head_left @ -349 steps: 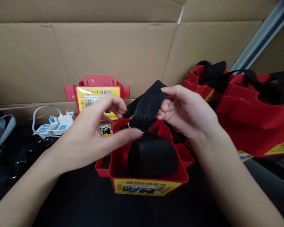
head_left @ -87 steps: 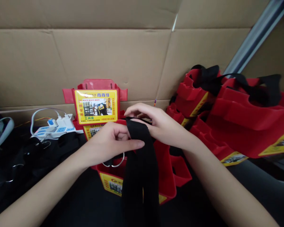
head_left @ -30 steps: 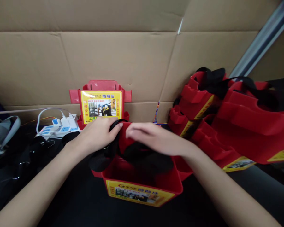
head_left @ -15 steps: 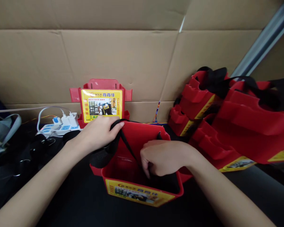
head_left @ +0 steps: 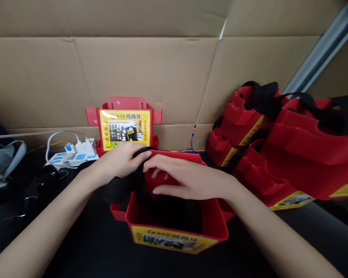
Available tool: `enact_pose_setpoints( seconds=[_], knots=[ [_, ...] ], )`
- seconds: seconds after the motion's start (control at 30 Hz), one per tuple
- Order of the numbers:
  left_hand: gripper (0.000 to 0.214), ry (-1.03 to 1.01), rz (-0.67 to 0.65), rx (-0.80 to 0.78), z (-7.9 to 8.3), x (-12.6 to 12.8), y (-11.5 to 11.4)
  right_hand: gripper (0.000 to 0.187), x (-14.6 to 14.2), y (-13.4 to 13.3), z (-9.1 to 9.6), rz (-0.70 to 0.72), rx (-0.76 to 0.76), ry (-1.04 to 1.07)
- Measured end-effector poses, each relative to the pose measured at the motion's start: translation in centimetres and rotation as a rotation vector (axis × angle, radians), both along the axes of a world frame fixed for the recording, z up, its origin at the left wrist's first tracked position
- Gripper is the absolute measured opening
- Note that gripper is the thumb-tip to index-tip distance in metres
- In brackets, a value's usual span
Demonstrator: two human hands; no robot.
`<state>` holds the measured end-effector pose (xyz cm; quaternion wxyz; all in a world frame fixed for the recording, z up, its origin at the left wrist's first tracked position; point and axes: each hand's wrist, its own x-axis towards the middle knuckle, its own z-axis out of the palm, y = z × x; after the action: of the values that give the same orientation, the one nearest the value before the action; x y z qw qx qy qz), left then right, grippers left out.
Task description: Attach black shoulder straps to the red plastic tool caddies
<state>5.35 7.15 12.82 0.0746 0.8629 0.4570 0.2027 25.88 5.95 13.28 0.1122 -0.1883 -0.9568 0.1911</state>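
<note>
A red plastic tool box (head_left: 176, 228) with a yellow label on its front stands on the black table in front of me. My left hand (head_left: 126, 158) is closed at its back left corner, gripping a black strap (head_left: 143, 150) against the back panel. Below that hand a thick black padded part (head_left: 117, 189) hangs over the box's left side. My right hand (head_left: 185, 175) is above the opening, thumb and fingers apart, its fingertips close to the strap by my left hand. Black webbing lies inside the box, and its far end is hidden.
Another red tool box (head_left: 126, 103) stands behind, against the cardboard wall (head_left: 150, 73). Several stacked red boxes (head_left: 301, 154) with black straps are at the right. On the left are a white power strip (head_left: 81, 156) with plugs and a heap of black straps with metal rings.
My right hand has come up out of the box and moved left toward my left hand, its fingers opening. More black webbing now lies in the box. My left hand stays put.
</note>
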Motion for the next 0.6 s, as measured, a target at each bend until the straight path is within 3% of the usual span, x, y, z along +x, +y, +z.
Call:
enact_pose_setpoints(
  seconds=[0.3, 0.43, 0.5, 0.6],
  knots=[
    [0.034, 0.004, 0.008, -0.027, -0.27, -0.38, 0.32, 0.034, -0.01, 0.18, -0.17, 0.007, 0.064, -0.064],
    [0.035, 0.017, 0.038, -0.02, -0.32, -0.35, 0.34, 0.019, 0.01, 0.13, 0.06, 0.248, -0.083, -0.074],
    [0.036, 0.02, 0.044, -0.014, -0.38, -0.4, 0.41, 0.02, -0.11, -0.04, -0.18, 0.327, -0.142, -0.13],
    [0.035, 0.028, 0.046, -0.008, -0.39, -0.47, 0.37, 0.022, -0.32, -0.25, -0.45, 0.192, -0.025, -0.155]
  ],
)
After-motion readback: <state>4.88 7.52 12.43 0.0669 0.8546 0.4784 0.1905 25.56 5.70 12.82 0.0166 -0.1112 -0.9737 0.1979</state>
